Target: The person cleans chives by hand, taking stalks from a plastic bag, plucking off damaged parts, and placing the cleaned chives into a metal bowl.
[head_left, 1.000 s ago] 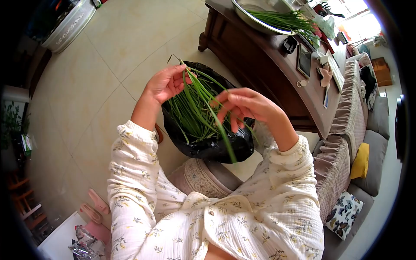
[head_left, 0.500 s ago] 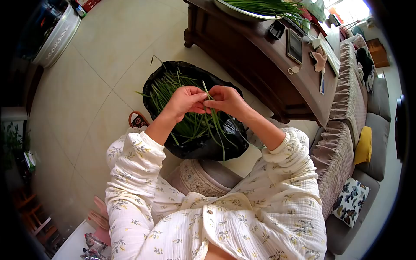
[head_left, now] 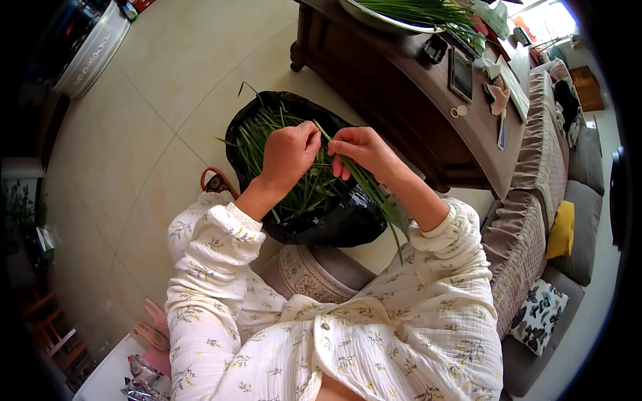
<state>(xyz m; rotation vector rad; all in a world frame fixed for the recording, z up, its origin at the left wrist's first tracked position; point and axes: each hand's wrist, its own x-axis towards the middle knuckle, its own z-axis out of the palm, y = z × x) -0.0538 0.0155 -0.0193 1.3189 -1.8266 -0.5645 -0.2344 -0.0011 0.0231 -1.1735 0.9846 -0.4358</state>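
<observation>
A black plastic bag [head_left: 354, 217], open at the top, holds a heap of long green stalks [head_left: 257, 137] on the floor in front of me. Above the bag, my right hand [head_left: 361, 150] grips a few green stalks [head_left: 370, 185] between thumb and fingers; their ends hang down to the lower right. My left hand [head_left: 287, 157] is closed close beside it, at the upper tip of these stalks. Whatever its fingers pinch is too hidden to make out.
A brown wooden table [head_left: 401, 73] at the upper right bears a metal basin [head_left: 381, 21] with more green stalks, a phone [head_left: 461, 73] and a black box. A sofa [head_left: 582, 200] runs down the right. A slipper [head_left: 215, 182] lies left of the bag.
My hands first came together over the bag, then moved slightly apart. The held stalks have swung from hanging straight down to trailing toward the lower right. The view has shifted a little.
</observation>
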